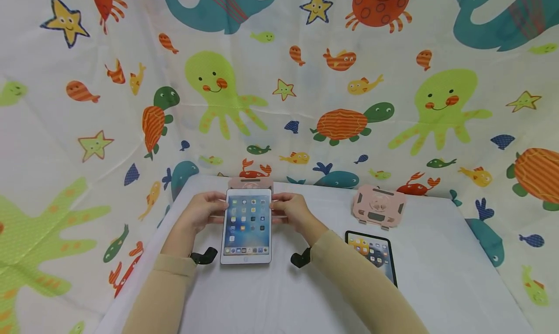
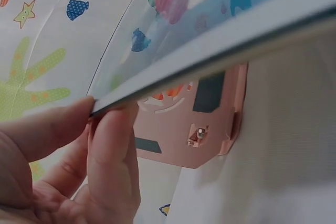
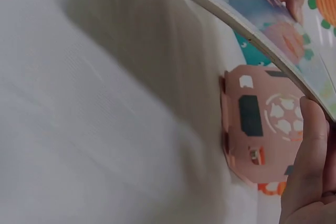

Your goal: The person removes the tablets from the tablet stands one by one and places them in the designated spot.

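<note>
Head view, centre frame, left to right: left hand pinching the left edge of a white tablet; right hand gripping its right edge; pink stand and dark tablet at right, on the white table

My white tablet hides most of the pink stand behind it, and my right sleeve covers the black tablet's near corner.
</note>
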`<control>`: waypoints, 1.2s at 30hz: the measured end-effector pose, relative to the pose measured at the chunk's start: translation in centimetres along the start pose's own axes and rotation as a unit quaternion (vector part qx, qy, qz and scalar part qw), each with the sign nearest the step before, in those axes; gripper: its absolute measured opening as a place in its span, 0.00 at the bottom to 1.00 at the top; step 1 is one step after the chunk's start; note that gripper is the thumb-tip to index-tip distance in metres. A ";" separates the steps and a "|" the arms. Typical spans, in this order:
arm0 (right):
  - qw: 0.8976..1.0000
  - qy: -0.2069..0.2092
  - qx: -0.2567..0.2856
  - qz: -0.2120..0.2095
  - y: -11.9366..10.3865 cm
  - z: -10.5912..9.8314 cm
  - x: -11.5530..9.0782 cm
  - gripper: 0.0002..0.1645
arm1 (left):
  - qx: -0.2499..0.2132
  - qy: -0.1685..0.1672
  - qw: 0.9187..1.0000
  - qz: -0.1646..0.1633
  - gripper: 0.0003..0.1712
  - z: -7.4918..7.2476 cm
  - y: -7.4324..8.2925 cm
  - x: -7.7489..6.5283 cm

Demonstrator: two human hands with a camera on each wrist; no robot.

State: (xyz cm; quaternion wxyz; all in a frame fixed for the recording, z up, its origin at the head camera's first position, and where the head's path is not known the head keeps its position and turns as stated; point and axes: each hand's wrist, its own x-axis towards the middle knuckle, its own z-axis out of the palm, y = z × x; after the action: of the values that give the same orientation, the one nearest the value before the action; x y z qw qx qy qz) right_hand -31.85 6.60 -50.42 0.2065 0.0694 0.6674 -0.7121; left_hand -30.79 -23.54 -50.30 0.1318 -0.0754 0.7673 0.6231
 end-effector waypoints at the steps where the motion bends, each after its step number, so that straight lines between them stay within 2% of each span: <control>1: 1.000 -0.001 0.002 0.002 0.2 0.0 0.0 0.18 | -0.001 -0.002 1.000 -0.001 0.25 0.1 -0.2 -0.1; 13: 1.000 -0.005 0.008 0.021 2.0 0.0 -0.7 0.17 | -0.011 -0.021 1.000 -0.014 0.26 0.5 -2.2 -0.8; 27: 0.999 0.008 0.017 0.041 4.0 0.7 -1.7 0.17 | -0.005 -0.037 0.999 -0.025 0.25 0.5 -3.6 -1.4; 36: 0.999 0.015 0.015 0.050 4.4 1.1 -2.4 0.17 | -0.005 -0.041 0.999 -0.025 0.22 0.7 -3.9 -1.8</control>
State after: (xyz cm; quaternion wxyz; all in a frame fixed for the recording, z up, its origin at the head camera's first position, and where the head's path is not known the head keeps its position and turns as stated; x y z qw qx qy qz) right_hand -27.76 5.87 -53.46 0.2306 0.1168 0.6552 -0.7099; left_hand -27.86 -23.80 -53.57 0.1784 -0.0692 0.7562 0.6257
